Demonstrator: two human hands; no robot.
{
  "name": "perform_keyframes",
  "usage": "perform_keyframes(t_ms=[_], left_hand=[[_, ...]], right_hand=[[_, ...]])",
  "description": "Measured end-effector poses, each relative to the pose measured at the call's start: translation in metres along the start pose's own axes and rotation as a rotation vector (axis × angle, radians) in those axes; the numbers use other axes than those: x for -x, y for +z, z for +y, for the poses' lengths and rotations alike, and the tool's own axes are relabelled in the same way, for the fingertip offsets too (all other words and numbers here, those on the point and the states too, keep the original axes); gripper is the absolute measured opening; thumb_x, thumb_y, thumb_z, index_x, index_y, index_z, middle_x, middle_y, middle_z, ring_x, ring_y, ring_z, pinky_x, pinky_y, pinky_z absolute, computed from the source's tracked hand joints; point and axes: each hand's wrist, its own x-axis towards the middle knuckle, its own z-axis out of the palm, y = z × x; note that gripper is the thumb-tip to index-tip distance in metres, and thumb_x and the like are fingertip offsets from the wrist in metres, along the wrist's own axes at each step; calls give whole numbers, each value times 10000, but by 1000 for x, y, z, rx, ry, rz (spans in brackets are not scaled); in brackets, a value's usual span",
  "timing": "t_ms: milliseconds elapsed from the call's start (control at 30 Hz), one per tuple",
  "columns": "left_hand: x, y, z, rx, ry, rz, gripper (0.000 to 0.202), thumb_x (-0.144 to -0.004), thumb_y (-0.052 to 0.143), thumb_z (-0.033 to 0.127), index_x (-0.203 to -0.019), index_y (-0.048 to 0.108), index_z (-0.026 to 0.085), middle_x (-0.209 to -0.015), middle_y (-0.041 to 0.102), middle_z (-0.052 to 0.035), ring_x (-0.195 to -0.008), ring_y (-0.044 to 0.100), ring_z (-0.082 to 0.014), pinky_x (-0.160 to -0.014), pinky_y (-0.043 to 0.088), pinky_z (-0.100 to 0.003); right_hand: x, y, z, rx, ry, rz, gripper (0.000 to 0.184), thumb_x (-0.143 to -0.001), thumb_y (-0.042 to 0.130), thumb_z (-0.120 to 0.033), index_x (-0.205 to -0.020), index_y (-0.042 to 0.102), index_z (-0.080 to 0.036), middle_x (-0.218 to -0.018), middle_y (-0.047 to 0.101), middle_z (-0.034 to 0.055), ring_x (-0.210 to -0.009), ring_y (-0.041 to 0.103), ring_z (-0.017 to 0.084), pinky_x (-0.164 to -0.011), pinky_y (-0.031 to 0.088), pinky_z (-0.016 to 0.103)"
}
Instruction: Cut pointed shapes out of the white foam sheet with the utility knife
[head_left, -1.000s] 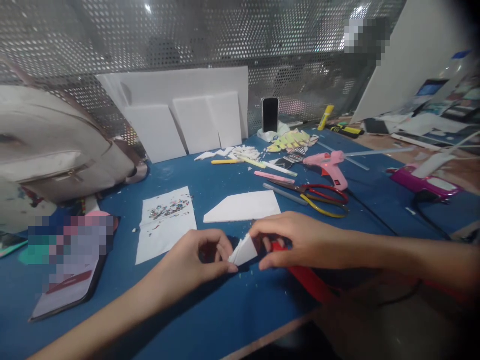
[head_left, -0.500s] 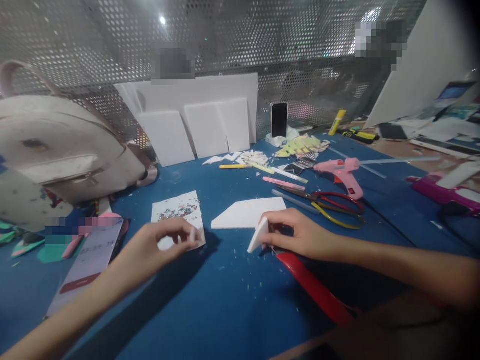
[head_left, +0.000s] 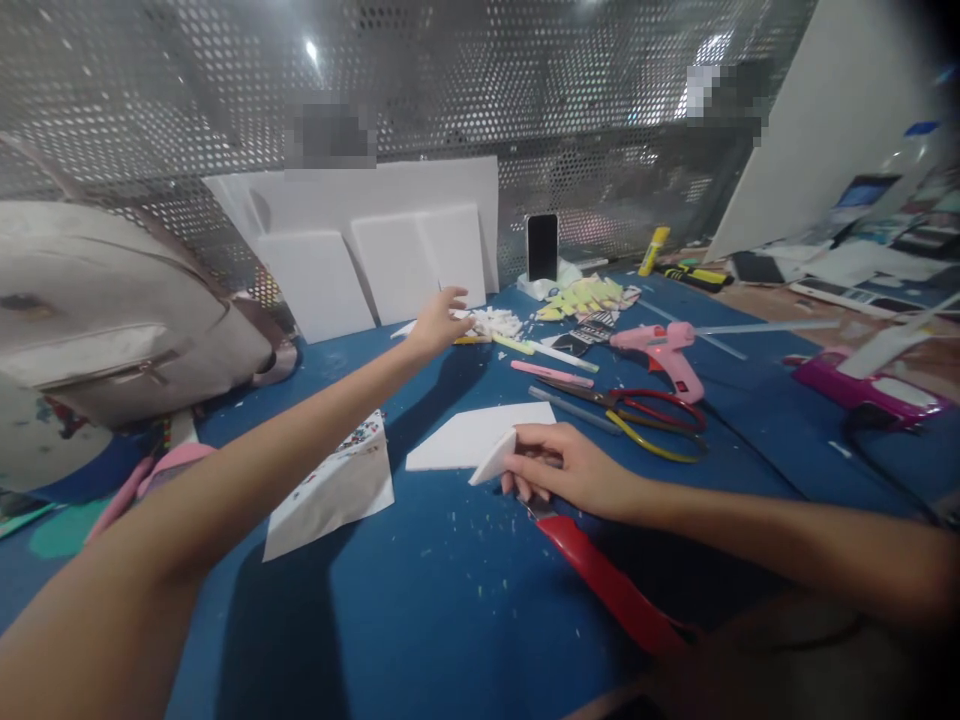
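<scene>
Right hand pinches a small white piece, hiding one end of the red-handled tool beneath; left hand, fingers parted, partly blocks white scraps beyond.

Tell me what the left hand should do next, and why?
Probably move the left hand over to the small white piece: that hand is spread open near the white scraps, holding nothing I can see, while the right hand pinches the piece alone.

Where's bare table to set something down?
Biggest patch: near side of the table, between paper and red handle, with crumbs scattered toward the handle. Smaller one: between panels and left forearm. Crowded: beyond the right hand, where scraps, scissors and glue gun bunch up.
</scene>
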Motion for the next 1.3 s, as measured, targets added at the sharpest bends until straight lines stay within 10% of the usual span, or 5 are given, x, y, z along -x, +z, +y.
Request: perform_keyframes(t_ms=[433, 733, 1300], left_hand=[[182, 1, 41, 267, -268, -301, 183, -769, 710, 297, -864, 623, 166, -741, 628, -3, -674, 581, -136, -625, 447, -241], [209, -2, 44, 42, -105, -174, 113, -830, 609, 247, -789, 678, 167, -806, 643, -38, -708, 587, -161, -664, 472, -274], [238, -18, 25, 390, -212, 148, 159, -845, 673, 292, -746, 648, 170, -875, 656, -30, -822, 625, -145, -726, 509, -227]], right_hand=[[-2, 3, -2, -48, 70, -1, 341, -922, 555, -346, -697, 655, -110, -523, 570, -12, -431, 480, 55, -442, 382, 169], [-1, 8, -30, 361, -187, 29, 42, -850, 671, -188, -838, 695, -155, -774, 657, -21, -644, 541, 68, -581, 406, 174], [-43, 1, -37, 600, -278, -3, 140, -954, 541, -254, -869, 612, -167, -771, 654, -11, -662, 583, 96, -641, 413, 222]])
